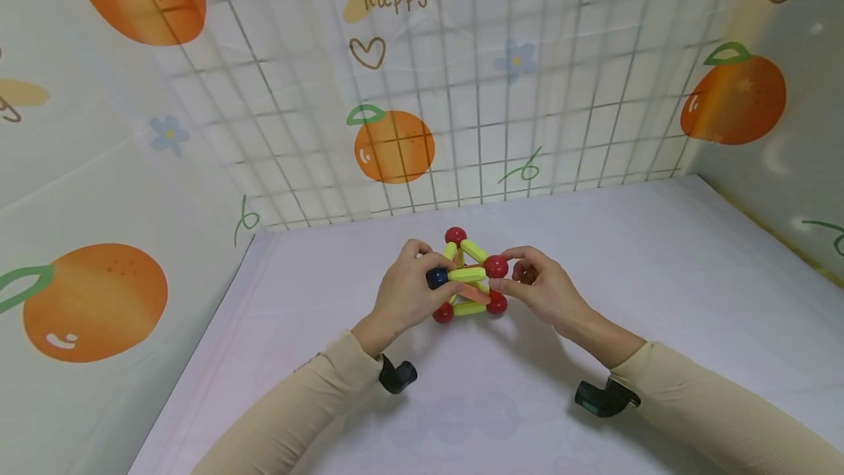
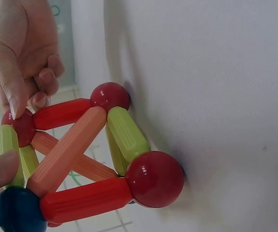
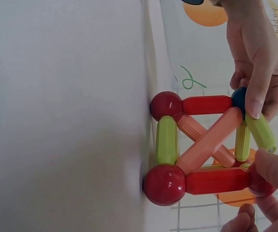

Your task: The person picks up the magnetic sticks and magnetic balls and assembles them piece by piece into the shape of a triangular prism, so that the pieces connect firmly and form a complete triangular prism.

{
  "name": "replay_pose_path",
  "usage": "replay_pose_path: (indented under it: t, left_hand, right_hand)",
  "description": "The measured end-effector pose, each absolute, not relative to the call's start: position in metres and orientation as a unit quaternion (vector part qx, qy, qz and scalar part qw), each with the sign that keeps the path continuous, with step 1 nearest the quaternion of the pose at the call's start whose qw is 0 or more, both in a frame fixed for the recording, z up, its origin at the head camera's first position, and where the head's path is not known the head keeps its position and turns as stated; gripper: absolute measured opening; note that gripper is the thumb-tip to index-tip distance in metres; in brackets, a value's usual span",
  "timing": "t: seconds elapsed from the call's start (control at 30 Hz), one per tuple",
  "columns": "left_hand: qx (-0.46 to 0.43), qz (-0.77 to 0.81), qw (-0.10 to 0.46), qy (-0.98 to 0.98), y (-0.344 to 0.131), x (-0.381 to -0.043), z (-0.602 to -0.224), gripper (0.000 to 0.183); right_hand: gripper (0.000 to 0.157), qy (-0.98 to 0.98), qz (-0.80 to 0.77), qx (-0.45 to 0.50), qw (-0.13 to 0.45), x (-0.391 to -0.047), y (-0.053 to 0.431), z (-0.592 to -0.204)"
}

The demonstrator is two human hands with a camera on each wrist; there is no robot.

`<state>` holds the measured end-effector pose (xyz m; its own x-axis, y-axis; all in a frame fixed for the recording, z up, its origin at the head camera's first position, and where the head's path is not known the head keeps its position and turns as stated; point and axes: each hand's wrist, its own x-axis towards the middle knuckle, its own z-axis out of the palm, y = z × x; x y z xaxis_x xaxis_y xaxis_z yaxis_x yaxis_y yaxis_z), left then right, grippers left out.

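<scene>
A frame of magnetic rods and balls (image 1: 469,308) stands upright on the table between both hands. Its balls are red, apart from a dark blue ball (image 2: 20,210) at an upper corner. Left hand (image 1: 409,288) pinches the top yellow-green rod (image 3: 260,131) beside that blue ball, thumb on the rod. With thumb and fingertips, the right hand (image 1: 543,288) holds the upper red ball (image 1: 496,267). In the right wrist view, the rod's far end shows close to the right thumb and this ball. Red rods (image 3: 218,180) form sides, and salmon rods (image 2: 69,150) cross between them.
The white table (image 1: 316,387) spreads around the frame. Behind it rises a wire grid (image 1: 461,138) under a sheet printed with oranges. A small black camera (image 1: 398,374) sits at the left wrist, another black camera (image 1: 603,398) at the right.
</scene>
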<state>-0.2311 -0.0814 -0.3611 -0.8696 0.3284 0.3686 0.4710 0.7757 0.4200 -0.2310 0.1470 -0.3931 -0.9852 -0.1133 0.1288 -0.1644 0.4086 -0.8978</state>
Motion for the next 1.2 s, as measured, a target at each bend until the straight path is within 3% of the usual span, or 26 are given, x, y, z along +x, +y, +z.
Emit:
replay_pose_path:
  t: [1.2]
  left_hand:
    - [-0.189,-0.244,0.130,-0.942,-0.0758,-0.2319,-0.3610,0.031]
  right_hand:
    - [0.048,-0.834,0.544,0.084,0.022,-0.2307,0.1475,-0.3931]
